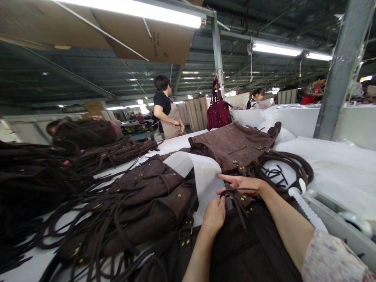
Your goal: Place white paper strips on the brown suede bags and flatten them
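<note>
A dark brown bag (249,243) lies in front of me, with brass studs and thin cords near its top edge. My left hand (215,213) is closed on a thin dark cord at that edge. Just beyond it, my right hand (242,185) reaches in from the right, its index finger stretched out and the cord running across its fingers. Its fingertip is against or very near a curled white sheet (207,184), which lies partly over the neighbouring brown bags.
More brown bags (141,196) with long straps are piled on the left. Another brown bag (232,145) lies beyond my hands. A grey plastic crate (331,207) stands at the right. A maroon bag (219,113) hangs from a post, and a person in an apron (173,117) stands behind the table.
</note>
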`<state>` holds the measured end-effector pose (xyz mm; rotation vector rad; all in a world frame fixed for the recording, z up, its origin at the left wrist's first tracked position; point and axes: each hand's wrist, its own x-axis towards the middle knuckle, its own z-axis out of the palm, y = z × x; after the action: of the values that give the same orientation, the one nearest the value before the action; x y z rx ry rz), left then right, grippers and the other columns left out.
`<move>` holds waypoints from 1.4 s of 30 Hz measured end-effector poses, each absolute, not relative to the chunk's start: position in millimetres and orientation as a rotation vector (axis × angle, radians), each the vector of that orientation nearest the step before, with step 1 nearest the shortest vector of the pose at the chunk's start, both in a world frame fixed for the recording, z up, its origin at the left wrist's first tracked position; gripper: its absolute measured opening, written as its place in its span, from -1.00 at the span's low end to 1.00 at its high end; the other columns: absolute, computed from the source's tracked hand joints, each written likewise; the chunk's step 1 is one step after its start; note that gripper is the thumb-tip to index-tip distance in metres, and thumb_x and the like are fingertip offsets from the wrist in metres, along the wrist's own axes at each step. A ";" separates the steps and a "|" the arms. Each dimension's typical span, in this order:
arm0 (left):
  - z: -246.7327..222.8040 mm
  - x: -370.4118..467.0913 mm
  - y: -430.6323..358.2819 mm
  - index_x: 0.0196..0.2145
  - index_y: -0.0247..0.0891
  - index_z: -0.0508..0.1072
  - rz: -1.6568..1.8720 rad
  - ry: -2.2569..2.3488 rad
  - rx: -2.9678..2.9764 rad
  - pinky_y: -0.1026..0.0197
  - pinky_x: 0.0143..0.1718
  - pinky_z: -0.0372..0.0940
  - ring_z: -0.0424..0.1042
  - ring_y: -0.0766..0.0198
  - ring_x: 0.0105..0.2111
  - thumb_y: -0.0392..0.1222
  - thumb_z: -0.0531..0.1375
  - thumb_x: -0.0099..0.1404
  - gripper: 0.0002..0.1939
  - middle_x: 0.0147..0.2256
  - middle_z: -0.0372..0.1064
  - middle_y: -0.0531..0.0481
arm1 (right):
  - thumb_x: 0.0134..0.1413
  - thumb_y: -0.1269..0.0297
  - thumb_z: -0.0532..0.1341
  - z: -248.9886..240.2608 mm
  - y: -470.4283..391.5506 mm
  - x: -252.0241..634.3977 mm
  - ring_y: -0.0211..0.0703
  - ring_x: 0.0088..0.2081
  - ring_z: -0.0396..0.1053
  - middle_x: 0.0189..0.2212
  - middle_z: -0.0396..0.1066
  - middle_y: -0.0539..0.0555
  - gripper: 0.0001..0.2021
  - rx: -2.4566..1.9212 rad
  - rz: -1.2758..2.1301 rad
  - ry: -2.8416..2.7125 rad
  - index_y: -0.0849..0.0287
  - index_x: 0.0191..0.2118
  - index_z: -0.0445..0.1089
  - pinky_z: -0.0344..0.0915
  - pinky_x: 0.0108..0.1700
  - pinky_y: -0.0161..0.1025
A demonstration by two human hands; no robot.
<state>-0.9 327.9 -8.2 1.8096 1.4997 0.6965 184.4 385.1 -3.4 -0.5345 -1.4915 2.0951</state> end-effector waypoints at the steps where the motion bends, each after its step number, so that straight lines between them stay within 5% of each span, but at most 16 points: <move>1: -8.3 -1.2 328.9 -0.60 -0.20 0.33 0.692 1.490 1.794 0.17 -0.35 0.13 0.34 0.11 -0.43 0.02 -0.07 0.32 -0.57 -0.55 0.32 -0.06 | -0.29 0.39 0.46 -3.3 385.3 183.2 -0.18 -0.26 0.49 0.07 0.34 0.28 0.23 -0.535 2.088 -1.496 0.03 0.37 -0.41 0.39 -0.29 -0.32; 6: -12.1 -5.2 333.4 -0.57 -0.22 0.37 0.688 1.443 1.672 0.18 -0.36 0.18 0.35 0.13 -0.44 0.03 -0.04 0.30 -0.58 -0.56 0.35 -0.04 | -0.24 0.46 0.39 2.7 385.1 178.6 -0.26 -0.39 0.47 -0.09 0.44 0.12 0.12 -0.636 1.997 -1.583 -0.04 0.36 -0.32 0.37 -0.36 -0.34; 11: -16.2 -8.3 332.1 -0.57 -0.22 0.31 0.741 1.442 1.583 0.21 -0.39 0.18 0.29 0.22 -0.51 0.08 -0.08 0.32 -0.56 -0.58 0.28 0.02 | -0.12 0.40 0.36 6.2 383.5 176.6 -0.36 -0.46 0.36 -0.47 0.36 -0.11 -0.16 -0.805 1.697 -1.665 0.23 0.30 0.03 0.33 -0.37 -0.43; 19: -14.9 -3.9 331.1 -0.51 -0.24 0.39 0.696 1.408 1.723 0.22 -0.40 0.15 0.31 0.19 -0.46 0.09 -0.07 0.32 -0.54 -0.53 0.33 0.00 | -0.06 0.23 0.36 4.3 380.1 173.4 -0.13 -0.34 0.50 -0.10 0.41 0.15 -0.24 -0.673 1.924 -1.514 0.03 0.24 0.03 0.40 -0.46 -0.34; 27: 3.0 -3.4 322.6 -0.49 -0.25 0.40 0.605 1.618 1.929 0.14 -0.27 0.18 0.40 0.05 -0.32 -0.10 0.03 0.29 -0.72 -0.42 0.42 -0.13 | 0.04 0.09 0.29 7.0 381.3 182.8 -0.23 -0.47 0.43 -0.49 0.40 -0.05 -0.42 -0.855 1.890 -1.609 0.14 0.13 0.14 0.39 -0.41 -0.31; 31: 32.1 -11.7 311.8 -0.22 -0.28 0.37 0.780 1.988 1.958 0.00 -0.13 0.17 0.35 -0.07 -0.13 -0.14 0.05 0.29 -0.80 -0.20 0.37 -0.24 | -0.06 0.03 0.34 17.2 383.9 186.8 -0.28 -0.52 0.37 -0.44 0.42 -0.01 -0.35 -1.252 1.547 -1.907 0.18 0.14 0.24 0.29 -0.55 -0.41; 34: 43.7 -19.8 314.0 0.07 -0.29 0.18 1.198 2.187 1.961 0.00 0.02 0.14 0.23 -0.05 0.06 -0.16 0.16 0.24 -0.53 0.03 0.23 -0.29 | -0.21 0.18 0.43 24.0 383.2 182.8 -0.23 -0.52 0.40 -0.34 0.46 0.04 -0.21 -1.476 1.384 -2.082 0.13 0.21 0.20 0.31 -0.58 -0.39; 39: 25.9 -28.2 330.1 0.31 -0.32 -0.41 1.348 1.758 1.647 0.12 0.01 0.19 0.31 0.10 0.02 -0.20 0.27 0.14 0.05 0.11 0.23 -0.26 | -0.21 0.51 0.30 30.4 377.1 178.5 -0.18 -0.67 0.36 -0.61 0.39 -0.03 -0.30 -1.738 1.265 -2.095 0.10 0.16 0.25 0.36 -0.60 -0.28; 42: 12.9 -27.9 334.6 0.33 -0.31 -0.32 1.357 1.822 1.568 0.15 -0.08 0.22 0.38 0.13 -0.11 -0.25 0.29 0.07 0.06 0.05 0.32 -0.20 | -0.13 0.54 0.20 37.7 374.4 180.6 -0.16 -0.67 0.38 -0.63 0.39 -0.02 -0.40 -1.821 1.267 -2.025 0.17 0.13 0.23 0.39 -0.61 -0.25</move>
<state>-27.9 334.6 12.9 1.5683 1.8221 1.3565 180.6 374.4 37.7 -1.8209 -2.0252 1.2674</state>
